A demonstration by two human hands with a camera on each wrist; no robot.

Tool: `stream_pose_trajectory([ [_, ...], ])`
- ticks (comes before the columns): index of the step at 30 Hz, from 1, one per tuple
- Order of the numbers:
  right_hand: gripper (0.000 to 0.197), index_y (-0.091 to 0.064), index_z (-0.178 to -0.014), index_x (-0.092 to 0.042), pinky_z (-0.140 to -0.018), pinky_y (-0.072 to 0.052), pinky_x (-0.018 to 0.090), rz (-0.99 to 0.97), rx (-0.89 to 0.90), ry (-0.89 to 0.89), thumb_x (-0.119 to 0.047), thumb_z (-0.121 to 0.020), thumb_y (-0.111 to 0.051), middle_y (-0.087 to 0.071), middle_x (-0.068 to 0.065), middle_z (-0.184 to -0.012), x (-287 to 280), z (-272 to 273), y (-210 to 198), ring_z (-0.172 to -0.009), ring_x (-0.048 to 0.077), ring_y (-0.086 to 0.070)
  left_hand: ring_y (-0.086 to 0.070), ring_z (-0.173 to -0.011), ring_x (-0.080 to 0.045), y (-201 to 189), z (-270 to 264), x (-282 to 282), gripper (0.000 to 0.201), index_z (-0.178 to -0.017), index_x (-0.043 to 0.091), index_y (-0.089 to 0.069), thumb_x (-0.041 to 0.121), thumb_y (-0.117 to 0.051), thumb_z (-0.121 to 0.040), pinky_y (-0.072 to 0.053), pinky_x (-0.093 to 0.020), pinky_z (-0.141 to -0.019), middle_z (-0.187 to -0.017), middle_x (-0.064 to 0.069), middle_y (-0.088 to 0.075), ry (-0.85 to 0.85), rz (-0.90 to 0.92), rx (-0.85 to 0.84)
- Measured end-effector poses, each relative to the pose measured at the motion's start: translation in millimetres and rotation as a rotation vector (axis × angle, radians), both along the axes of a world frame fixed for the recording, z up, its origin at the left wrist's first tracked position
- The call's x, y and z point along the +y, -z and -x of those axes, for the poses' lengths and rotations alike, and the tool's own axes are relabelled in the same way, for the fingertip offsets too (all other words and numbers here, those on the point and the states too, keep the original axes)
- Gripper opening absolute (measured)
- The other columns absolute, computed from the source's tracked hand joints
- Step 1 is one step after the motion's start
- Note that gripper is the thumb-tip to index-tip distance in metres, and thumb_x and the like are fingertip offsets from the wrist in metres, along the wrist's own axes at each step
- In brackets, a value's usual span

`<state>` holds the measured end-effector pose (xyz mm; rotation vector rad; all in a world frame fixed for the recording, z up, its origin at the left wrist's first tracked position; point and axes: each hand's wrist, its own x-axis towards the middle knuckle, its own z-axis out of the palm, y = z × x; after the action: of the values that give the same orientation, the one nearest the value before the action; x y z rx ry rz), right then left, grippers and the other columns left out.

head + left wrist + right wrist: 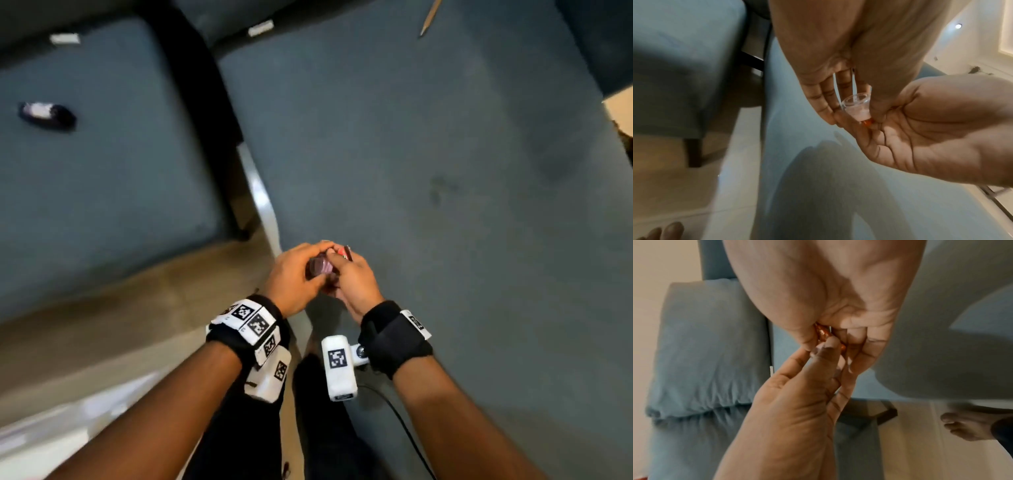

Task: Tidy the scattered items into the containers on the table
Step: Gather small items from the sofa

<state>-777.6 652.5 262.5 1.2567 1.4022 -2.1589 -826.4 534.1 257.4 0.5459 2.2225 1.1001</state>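
Observation:
Both hands meet above the front edge of a blue-grey cushion (428, 164). My left hand (307, 262) pinches a small clear pinkish piece (856, 106) between thumb and fingers; in the head view this piece (320, 268) looks purple-pink. My right hand (344, 274) curls its fingers round a shiny orange-red item (823, 334), whose red tip (343, 253) sticks out above the fingers. The two items touch, and an orange bit (867, 123) shows just under the clear piece. The fingers hide most of both items.
A pencil (430, 19) lies at the far end of the right cushion. A black and white object (46, 114) sits on the left cushion (102, 171). A dark gap (205, 113) separates the two cushions. My bare foot (966, 426) stands on the pale floor (102, 325).

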Motion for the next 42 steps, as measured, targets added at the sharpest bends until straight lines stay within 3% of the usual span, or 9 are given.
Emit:
stream_pose_trajectory([
  [4, 0.028, -0.063, -0.124, -0.024, -0.068, -0.054, 0.028, -0.018, -0.014, -0.21, -0.026, -0.101, -0.047, -0.071, 0.002, -0.098, -41.9, -20.5, 10.4, -0.074, 0.01, -0.066, -0.066, -0.094, -0.015, -0.6, -38.2, -59.1, 0.037, -0.115, 0.016, -0.069, 0.016, -0.074, -0.079, -0.051, -0.027, -0.087, -0.106, -0.001, -0.07, -0.232, 0.02, -0.035],
  [10, 0.03, -0.064, -0.121, -0.032, -0.073, -0.05, 0.032, -0.194, 0.032, -0.667, -0.042, -0.1, -0.044, -0.066, -0.001, -0.099, -139.7, -38.3, 29.3, -0.086, 0.012, -0.06, -0.064, -0.072, -0.01, 13.0, -107.9, -193.9, 0.034, -0.099, 0.026, -0.059, 0.017, -0.081, -0.075, -0.051, -0.019, -0.067, -0.095, 0.004, -0.064, -0.744, 0.092, -0.188],
  [15, 0.04, -0.064, -0.125, -0.029, -0.096, -0.041, 0.036, -0.412, 0.198, -1.143, -0.05, -0.1, -0.042, -0.045, -0.018, -0.089, -216.2, -69.0, 43.4, -0.099, 0.012, -0.048, -0.068, -0.07, -0.014, 15.3, -194.2, -290.7, 0.041, -0.086, 0.035, -0.048, 0.014, -0.081, -0.074, -0.056, -0.03, -0.073, -0.089, 0.003, -0.068, -1.111, 0.042, -0.183],
  [19, 0.032, -0.066, -0.116, -0.015, -0.081, -0.047, 0.027, -0.42, 0.285, -1.472, -0.035, -0.101, -0.046, -0.063, 0.0, -0.094, -271.5, -103.6, 42.0, -0.094, 0.019, -0.063, -0.067, -0.08, -0.014, 11.6, -272.7, -338.4, 0.039, -0.087, 0.034, -0.047, 0.017, -0.08, -0.075, -0.053, -0.027, -0.076, -0.093, 0.002, -0.069, -1.259, 0.012, -0.155],
  [21, 0.022, -0.067, -0.112, -0.017, -0.067, -0.046, 0.014, -0.395, 0.295, -1.516, -0.027, -0.1, -0.052, -0.066, -0.003, -0.087, -305.6, -128.4, 35.6, -0.076, 0.001, -0.065, -0.064, -0.085, -0.013, 3.0, -318.7, -359.5, 0.035, -0.091, 0.025, -0.049, 0.018, -0.08, -0.076, -0.048, -0.018, -0.075, -0.094, 0.004, -0.068, -1.297, 0.015, -0.115],
  [24, 0.013, -0.071, -0.099, -0.023, -0.065, -0.047, 0.022, -0.405, 0.328, -1.482, -0.018, -0.094, -0.06, -0.066, -0.008, -0.074, -357.3, -167.6, 29.6, -0.058, -0.003, -0.059, -0.061, -0.087, -0.014, -10.3, -389.0, -390.1, 0.033, -0.093, 0.025, -0.05, 0.029, -0.077, -0.074, -0.048, -0.028, -0.075, -0.09, 0.008, -0.065, -1.359, 0.053, -0.039],
  [32, 0.009, -0.073, -0.091, -0.014, -0.073, -0.059, 0.031, -0.291, 0.464, -1.564, -0.008, -0.089, -0.067, -0.07, 0.013, -0.082, -502.9, -276.4, -10.1, -0.069, 0.015, -0.064, -0.056, -0.093, -0.018, -7.9, -551.7, -476.4, 0.033, -0.106, 0.024, -0.056, 0.033, -0.068, -0.077, -0.05, -0.043, -0.078, -0.101, 0.007, -0.062, -1.635, 0.169, 0.083],
  [37, 0.008, -0.073, -0.087, -0.022, -0.074, -0.06, 0.033, -0.311, 0.632, -1.683, -0.015, -0.084, -0.073, -0.073, 0.005, -0.083, -582.0, -341.8, -11.0, -0.075, 0.025, -0.069, -0.057, -0.096, -0.025, 8.0, -619.4, -532.0, 0.036, -0.112, 0.018, -0.057, 0.031, -0.066, -0.08, -0.05, -0.043, -0.08, -0.106, 0.0, -0.063, -1.718, 0.238, 0.126],
  [42, 0.011, -0.074, -0.082, -0.023, -0.067, -0.046, 0.011, -0.353, 0.829, -1.904, -0.032, -0.078, -0.08, -0.069, -0.014, -0.076, -636.6, -397.2, -2.4, -0.069, 0.0, -0.059, -0.057, -0.096, -0.032, 17.9, -660.8, -562.1, 0.039, -0.119, 0.018, -0.057, 0.024, -0.069, -0.083, -0.047, -0.043, -0.08, -0.105, -0.005, -0.066, -1.65, 0.387, -0.051],
])
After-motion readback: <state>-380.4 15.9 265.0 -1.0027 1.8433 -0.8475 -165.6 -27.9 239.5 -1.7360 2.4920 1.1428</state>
